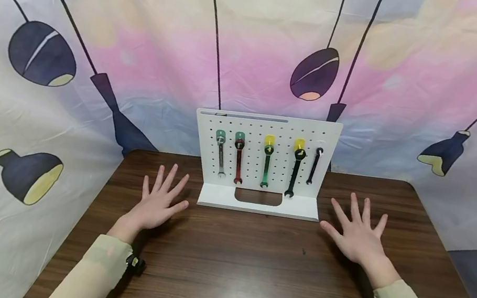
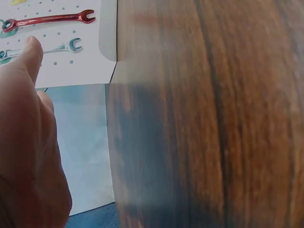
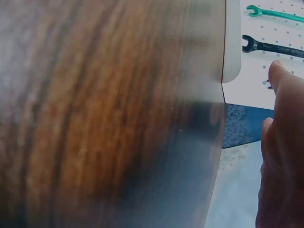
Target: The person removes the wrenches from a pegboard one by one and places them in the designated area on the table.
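A white pegboard stand stands upright at the back of the table. From its hooks hang, left to right, a silver wrench, a red wrench, a green wrench, a large black wrench and a small black wrench. My left hand is spread palm down just left of the stand, holding nothing. To the right of the stand my right hand is spread the same way, also without anything in it. In the right wrist view my hand hides most of the small black wrench.
The dark brown wooden table reaches toward me from the stand. Behind it hangs a cloth backdrop printed with lamps. Green hooks and yellow hooks sit in the board's holes. A black wrist camera is on my left sleeve.
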{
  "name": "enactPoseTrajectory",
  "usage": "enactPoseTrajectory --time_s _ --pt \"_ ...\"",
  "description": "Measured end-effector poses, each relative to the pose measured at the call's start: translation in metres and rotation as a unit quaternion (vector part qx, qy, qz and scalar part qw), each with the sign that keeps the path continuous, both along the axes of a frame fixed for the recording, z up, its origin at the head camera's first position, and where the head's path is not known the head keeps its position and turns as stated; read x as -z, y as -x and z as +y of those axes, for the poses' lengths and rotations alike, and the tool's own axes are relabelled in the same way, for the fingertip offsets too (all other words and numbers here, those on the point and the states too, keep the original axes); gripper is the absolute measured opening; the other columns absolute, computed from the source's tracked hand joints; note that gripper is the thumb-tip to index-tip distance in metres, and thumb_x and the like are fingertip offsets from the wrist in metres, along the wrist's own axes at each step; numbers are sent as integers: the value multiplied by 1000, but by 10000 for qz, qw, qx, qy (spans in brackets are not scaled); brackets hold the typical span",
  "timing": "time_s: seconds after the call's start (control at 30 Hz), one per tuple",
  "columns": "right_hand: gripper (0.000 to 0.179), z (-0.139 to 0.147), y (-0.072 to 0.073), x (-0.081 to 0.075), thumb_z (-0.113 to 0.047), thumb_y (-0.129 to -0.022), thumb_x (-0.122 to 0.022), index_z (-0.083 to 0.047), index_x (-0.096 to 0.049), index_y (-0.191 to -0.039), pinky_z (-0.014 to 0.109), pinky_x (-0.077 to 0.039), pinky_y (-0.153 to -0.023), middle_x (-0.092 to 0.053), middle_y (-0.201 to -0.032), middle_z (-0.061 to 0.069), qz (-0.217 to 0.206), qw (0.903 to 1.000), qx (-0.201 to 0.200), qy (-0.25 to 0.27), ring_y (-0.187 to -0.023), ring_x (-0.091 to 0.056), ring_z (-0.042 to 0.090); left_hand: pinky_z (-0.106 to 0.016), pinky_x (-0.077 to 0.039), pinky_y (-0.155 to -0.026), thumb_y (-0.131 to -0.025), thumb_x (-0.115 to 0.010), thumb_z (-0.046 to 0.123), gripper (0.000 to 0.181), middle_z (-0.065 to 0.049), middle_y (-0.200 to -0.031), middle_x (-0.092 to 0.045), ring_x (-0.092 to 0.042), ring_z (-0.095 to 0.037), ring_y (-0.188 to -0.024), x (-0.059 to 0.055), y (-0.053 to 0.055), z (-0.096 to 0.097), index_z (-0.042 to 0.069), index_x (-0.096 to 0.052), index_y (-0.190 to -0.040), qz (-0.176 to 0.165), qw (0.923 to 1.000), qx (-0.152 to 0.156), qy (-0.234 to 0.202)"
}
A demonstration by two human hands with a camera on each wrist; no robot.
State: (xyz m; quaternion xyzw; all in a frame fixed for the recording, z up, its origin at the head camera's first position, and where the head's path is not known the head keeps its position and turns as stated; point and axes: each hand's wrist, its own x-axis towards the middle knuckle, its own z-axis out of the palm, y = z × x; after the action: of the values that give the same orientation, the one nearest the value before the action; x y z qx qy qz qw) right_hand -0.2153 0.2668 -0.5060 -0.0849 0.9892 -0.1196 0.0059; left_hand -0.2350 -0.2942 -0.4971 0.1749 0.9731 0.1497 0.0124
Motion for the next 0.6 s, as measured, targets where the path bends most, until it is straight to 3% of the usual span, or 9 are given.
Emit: enactPoseTrajectory --time_s 0.17,0.33,0.6 --pt "86 2 4 -2 -76 -105 -39 -22 -27 -171 85 16 -109 4 -176 27 -65 9997 -115 215 -157 11 57 -77 17 -116 -111 -46 58 78 1 -176 24 34 -32 -156 2 0 4 29 -9 -173 59 9993 -8 -380" --pt "83 6 6 -2 -73 -107 -40 -18 -33 -169 86 6 -111 -3 -174 30 -127 9986 -168 490 -158 8 57 -77 14 -116 -113 -45 55 75 5 -176 24 34 -28 -157 8 4 7 35 -5 -173 -9 9953 3 -971" --pt "76 14 9 4 -64 -111 -41 -12 -37 -167 84 -14 -113 -7 -173 34 28 9929 -115 1181 -158 -1 57 -78 8 -118 -115 -46 44 72 -2 -178 16 22 -33 -161 11 9 18 32 -5 -173 100 9776 14 -2104"
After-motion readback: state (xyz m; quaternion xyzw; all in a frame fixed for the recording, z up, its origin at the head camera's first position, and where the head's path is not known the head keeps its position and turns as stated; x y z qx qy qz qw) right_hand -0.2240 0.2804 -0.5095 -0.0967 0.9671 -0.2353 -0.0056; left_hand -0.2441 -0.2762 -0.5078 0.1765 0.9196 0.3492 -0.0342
